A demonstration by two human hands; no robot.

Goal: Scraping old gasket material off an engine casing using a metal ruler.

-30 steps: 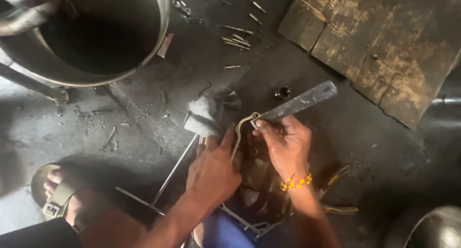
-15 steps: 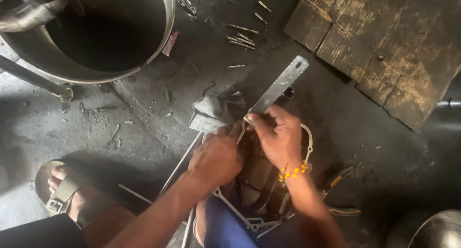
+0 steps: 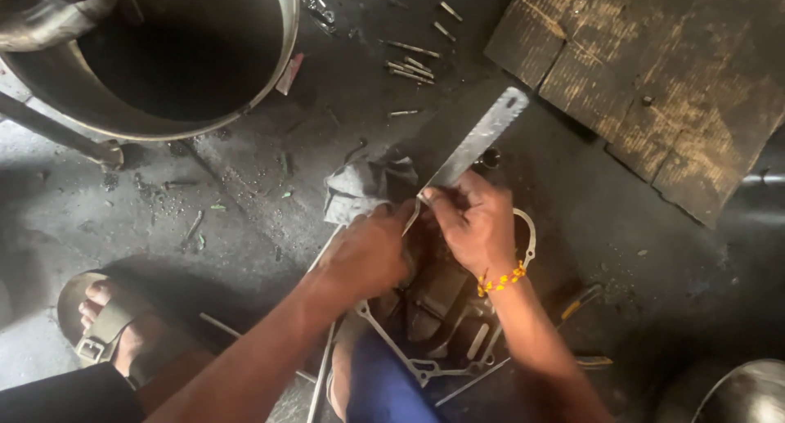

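Note:
My right hand (image 3: 474, 222) grips a flat steel ruler (image 3: 478, 138) that points up and to the right. A yellow and orange bead band sits on that wrist. My left hand (image 3: 368, 255) is closed on a thin bent metal piece (image 3: 527, 231) that curves out past the right hand. Both hands meet over my sandalled foot (image 3: 437, 296), which rests on a thin white metal frame (image 3: 392, 341). A grey rag (image 3: 360, 190) lies just above the left hand.
A large steel pot (image 3: 282, 63) stands at the top left. A worn wooden board (image 3: 646, 71) lies at the top right. Several small metal pins (image 3: 409, 67) are scattered on the dark floor. My other sandalled foot (image 3: 106, 325) is at the lower left. A steel vessel's rim (image 3: 736, 390) shows bottom right.
The ruler has swung from nearly level to steeply up and right. The view has shifted, so the hands sit lower and more to the right. The bent piece now curves behind the right hand.

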